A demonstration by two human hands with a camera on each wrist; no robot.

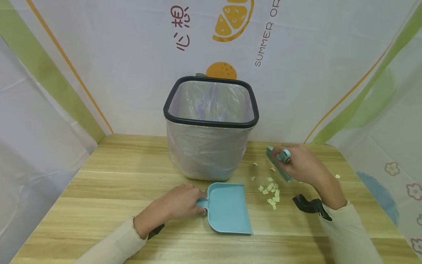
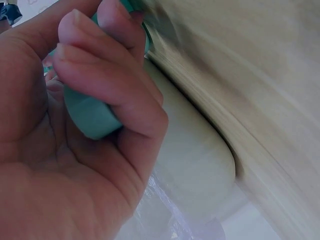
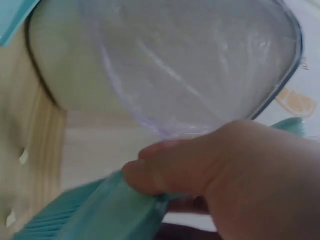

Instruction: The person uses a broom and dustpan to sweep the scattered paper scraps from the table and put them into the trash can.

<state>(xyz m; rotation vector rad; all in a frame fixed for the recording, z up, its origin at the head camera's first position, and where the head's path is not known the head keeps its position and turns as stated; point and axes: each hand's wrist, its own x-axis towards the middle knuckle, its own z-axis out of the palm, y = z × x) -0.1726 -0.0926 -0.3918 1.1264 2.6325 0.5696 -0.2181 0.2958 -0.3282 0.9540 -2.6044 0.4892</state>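
Observation:
My left hand [image 1: 182,201] grips the handle of a light blue dustpan [image 1: 229,209], which lies on the table with its straight edge facing right. In the left wrist view, curled fingers [image 2: 115,85] wrap round the teal handle [image 2: 92,115]. My right hand [image 1: 301,163] holds a small blue hand brush [image 1: 278,165], bristles down at the table; the right wrist view shows thumb and fingers pinching the brush [image 3: 107,207]. Small pale yellow scraps [image 1: 271,190] lie scattered between brush and dustpan, most of them in a loose heap.
A bin [image 1: 207,150] with a dark rim and a clear plastic liner stands behind the dustpan, near the back edge. One stray scrap [image 1: 337,176] lies to the right of my right hand. Printed white cloth [image 1: 132,73] hangs around the wooden table [image 1: 125,176].

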